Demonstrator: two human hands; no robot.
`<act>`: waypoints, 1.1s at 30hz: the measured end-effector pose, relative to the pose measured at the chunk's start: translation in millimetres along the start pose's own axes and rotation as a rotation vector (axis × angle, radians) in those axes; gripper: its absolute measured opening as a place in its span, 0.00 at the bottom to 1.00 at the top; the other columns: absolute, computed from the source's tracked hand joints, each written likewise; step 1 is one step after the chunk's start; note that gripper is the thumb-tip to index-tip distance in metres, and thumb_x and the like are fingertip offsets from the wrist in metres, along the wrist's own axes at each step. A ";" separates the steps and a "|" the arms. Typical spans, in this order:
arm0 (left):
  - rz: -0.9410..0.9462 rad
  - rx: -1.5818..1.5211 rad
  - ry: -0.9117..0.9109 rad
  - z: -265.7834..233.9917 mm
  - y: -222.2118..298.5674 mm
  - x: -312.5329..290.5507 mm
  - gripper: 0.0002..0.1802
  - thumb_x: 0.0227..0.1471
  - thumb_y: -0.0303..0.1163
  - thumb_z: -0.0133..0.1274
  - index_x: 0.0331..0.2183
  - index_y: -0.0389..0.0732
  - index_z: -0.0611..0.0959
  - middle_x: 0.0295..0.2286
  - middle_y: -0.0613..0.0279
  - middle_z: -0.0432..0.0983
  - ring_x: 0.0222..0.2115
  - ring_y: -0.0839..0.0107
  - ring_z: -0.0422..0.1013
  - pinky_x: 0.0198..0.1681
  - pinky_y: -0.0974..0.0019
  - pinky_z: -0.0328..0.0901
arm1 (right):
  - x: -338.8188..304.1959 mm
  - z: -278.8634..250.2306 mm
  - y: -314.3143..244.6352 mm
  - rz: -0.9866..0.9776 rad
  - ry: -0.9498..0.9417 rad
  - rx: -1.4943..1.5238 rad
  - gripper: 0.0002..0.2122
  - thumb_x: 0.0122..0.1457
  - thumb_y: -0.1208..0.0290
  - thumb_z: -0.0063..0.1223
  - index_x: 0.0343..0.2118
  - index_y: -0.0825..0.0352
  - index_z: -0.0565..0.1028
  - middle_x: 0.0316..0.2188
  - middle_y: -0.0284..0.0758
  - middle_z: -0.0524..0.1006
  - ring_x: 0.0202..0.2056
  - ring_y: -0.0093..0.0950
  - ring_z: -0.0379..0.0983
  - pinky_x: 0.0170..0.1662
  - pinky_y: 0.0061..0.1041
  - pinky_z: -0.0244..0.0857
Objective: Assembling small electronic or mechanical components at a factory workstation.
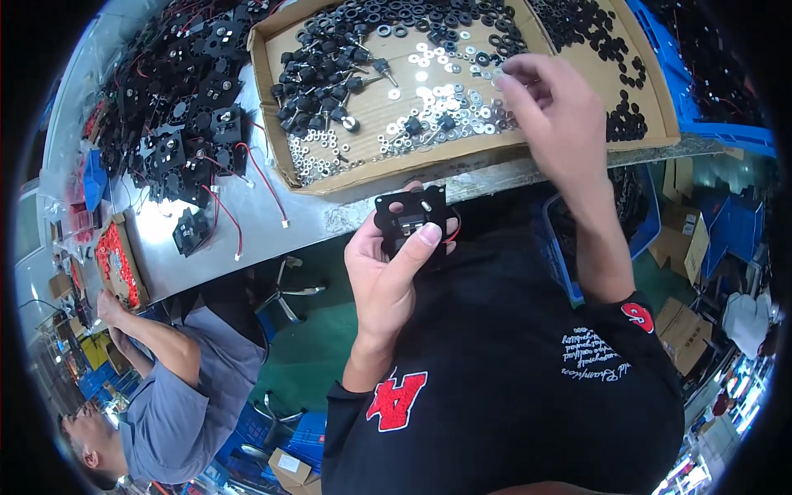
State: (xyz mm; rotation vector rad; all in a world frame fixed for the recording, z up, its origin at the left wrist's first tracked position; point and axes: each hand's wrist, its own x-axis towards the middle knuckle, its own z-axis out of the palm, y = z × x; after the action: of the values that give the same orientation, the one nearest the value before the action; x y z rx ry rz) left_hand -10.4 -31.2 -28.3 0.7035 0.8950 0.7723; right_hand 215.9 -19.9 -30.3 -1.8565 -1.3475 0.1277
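My left hand [381, 276] grips a black flat plate assembly [411, 208] in front of my chest, its thumb pressed over the lower edge. A short metal shaft stands up from that plate, and a red wire shows beside my fingers. My right hand [563, 111] hangs over the cardboard tray [412, 169], thumb and index finger brought together. Whatever lies between those fingertips is too small to make out. Below and left of them are loose metal washers [450, 103], with black rubber rings [503, 37] just beyond.
Black-capped knobs with metal shafts [330, 78] and small nuts [318, 157] fill the tray's left side. More black wired assemblies [194, 124] are piled on the metal table [272, 223]. A blue crate [701, 128] stands at the right. A co-worker [181, 388] sits at lower left.
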 end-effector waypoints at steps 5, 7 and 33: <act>0.074 -0.025 0.022 -2.5 0.5 2.1 0.28 0.51 0.27 0.59 0.51 0.25 0.69 0.38 0.51 0.75 0.36 0.64 0.77 0.39 0.64 0.73 | 18.9 1.7 22.4 0.057 -0.273 -0.244 0.10 0.55 0.70 0.56 0.36 0.72 0.77 0.24 0.35 0.77 0.26 0.20 0.74 0.30 0.21 0.67; 0.069 -0.043 0.013 -3.7 0.4 1.6 0.27 0.52 0.27 0.58 0.51 0.25 0.70 0.38 0.51 0.75 0.36 0.65 0.77 0.39 0.64 0.72 | 23.2 -0.2 24.0 0.206 -0.362 -0.165 0.10 0.55 0.70 0.55 0.34 0.73 0.77 0.22 0.35 0.77 0.25 0.21 0.73 0.29 0.22 0.66; -0.037 -0.087 -0.055 -4.7 -8.7 6.4 0.19 0.57 0.28 0.53 0.48 0.31 0.72 0.38 0.56 0.76 0.36 0.74 0.74 0.37 0.68 0.75 | -45.9 4.5 -42.3 -0.480 -0.265 0.268 0.12 0.43 0.82 0.65 0.33 0.69 0.81 0.29 0.37 0.78 0.30 0.29 0.77 0.32 0.23 0.71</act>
State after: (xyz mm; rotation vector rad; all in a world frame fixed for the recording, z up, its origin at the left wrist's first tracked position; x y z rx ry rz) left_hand -9.5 -29.7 -40.0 0.6269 0.8178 0.7515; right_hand 162.6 -51.6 -22.1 -1.2881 -1.8246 0.2955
